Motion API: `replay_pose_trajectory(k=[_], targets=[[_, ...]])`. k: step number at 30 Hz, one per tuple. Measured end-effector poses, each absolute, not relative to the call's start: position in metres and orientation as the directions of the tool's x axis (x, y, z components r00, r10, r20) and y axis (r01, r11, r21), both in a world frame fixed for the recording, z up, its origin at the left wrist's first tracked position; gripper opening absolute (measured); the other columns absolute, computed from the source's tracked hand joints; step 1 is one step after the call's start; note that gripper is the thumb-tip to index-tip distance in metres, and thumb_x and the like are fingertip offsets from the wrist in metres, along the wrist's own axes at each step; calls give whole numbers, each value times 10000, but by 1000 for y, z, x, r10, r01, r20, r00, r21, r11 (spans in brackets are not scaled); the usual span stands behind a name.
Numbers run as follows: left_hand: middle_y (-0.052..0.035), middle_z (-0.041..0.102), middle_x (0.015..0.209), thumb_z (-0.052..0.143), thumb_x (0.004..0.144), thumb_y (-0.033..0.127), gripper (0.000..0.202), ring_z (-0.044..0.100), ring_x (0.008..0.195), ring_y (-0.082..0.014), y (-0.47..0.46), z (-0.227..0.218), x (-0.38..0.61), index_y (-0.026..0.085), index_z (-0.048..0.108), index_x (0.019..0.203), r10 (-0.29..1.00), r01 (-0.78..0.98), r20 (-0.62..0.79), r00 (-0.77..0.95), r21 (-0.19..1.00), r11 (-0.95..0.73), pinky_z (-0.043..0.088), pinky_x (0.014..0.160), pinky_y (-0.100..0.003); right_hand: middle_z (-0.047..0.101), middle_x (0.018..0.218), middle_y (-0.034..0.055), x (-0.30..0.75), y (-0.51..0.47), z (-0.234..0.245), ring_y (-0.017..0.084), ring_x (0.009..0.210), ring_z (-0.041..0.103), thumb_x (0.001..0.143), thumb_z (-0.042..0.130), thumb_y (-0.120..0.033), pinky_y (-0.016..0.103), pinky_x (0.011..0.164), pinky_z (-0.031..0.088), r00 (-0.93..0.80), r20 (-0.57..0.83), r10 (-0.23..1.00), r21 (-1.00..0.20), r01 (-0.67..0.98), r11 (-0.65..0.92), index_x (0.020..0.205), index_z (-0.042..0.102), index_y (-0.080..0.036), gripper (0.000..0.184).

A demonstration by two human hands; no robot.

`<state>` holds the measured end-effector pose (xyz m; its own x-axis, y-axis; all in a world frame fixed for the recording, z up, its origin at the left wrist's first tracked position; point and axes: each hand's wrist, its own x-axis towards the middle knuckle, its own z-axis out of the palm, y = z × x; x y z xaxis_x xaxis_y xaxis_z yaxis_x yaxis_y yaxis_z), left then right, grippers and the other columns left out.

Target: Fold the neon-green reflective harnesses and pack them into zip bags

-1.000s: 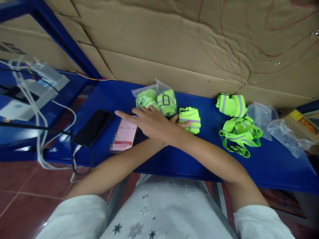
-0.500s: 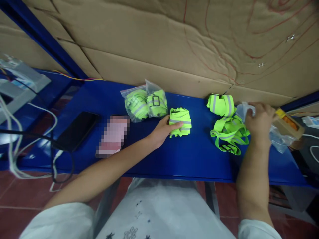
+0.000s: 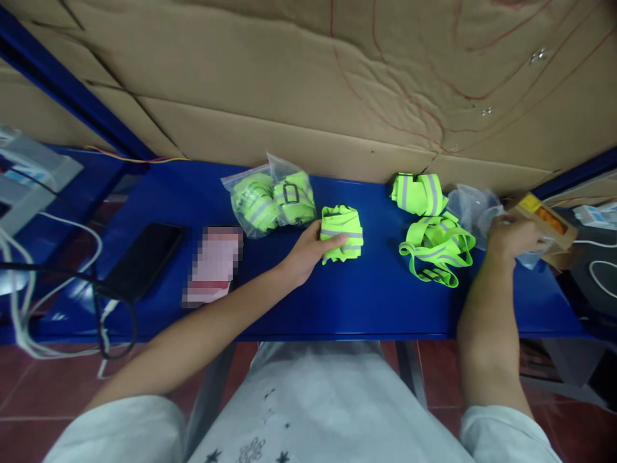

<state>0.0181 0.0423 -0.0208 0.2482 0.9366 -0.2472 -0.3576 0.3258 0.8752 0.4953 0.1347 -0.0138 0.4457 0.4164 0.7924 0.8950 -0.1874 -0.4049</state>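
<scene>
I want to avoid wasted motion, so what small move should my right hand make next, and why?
Perhaps pinch the clear bag beside your right hand: it lies close by, while your left hand holds the unbagged green strap bundle.

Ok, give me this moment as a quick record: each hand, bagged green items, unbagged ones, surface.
left hand: gripping the folded green bundle, thumb in front
right hand: at the clear plastic, grip unclear
bagged: two green bundles, left of the held one
unbagged, right: rolled bundle; tangled strap nearer the person
surface: blue table
</scene>
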Motion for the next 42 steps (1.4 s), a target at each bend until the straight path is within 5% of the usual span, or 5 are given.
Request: replay_pose_trajectory(k=[4, 10, 17, 30, 42], targets=[[-117, 713, 1256, 999, 618, 337, 710, 677, 1172, -303, 39, -21, 21, 166, 628, 1199, 954, -335, -166, 249, 910, 246, 560, 993, -422, 653, 953, 273, 444, 127, 22, 350, 946, 591, 853, 690, -206, 542, 820, 346, 366, 862, 350, -324, 930, -175, 901, 764, -108, 132], [-94, 671, 1308, 979, 658, 270, 1130, 696, 1185, -283, 24, -21, 24, 347, 304, 1561, 855, -376, 3, 519, 899, 225, 565, 1035, -441, 717, 854, 84, 296, 72, 35, 198, 793, 649, 1011, 612, -276, 341, 746, 466, -418, 686, 595, 79, 856, 510, 1091, 778, -199, 199], [-183, 606, 1429, 1002, 589, 238, 1434, 660, 1286, -348, 23, -25, 22, 345, 63, 1667, 708, -174, -212, 674, 886, 430, 498, 1120, -587, 707, 842, 36, 253, 55, 26, 176, 773, 638, 980, 689, -257, 328, 710, 472, -575, 588, 568, -8, 699, 715, 1046, 790, -210, 130], [-102, 704, 1244, 993, 607, 248, 803, 669, 1188, -288, 31, -24, 23, 213, 600, 1306, 797, -250, -111, 593, 916, 313, 522, 1055, -458, 751, 1125, 70, 260, 40, 45, 212, 974, 697, 989, 614, -121, 392, 863, 547, -652, 513, 558, -195, 545, 816, 1262, 714, -257, 321], [-78, 661, 1211, 869, 723, 288, 579, 612, 1179, -277, 34, -21, 21, 196, 576, 1214, 981, -173, 56, 184, 985, -24, 462, 1043, -390, 722, 1100, 101, 232, 28, 14, 241, 1023, 696, 966, 615, -82, 403, 882, 600, -714, 561, 419, -79, 458, 885, 1521, 557, -284, 594]])
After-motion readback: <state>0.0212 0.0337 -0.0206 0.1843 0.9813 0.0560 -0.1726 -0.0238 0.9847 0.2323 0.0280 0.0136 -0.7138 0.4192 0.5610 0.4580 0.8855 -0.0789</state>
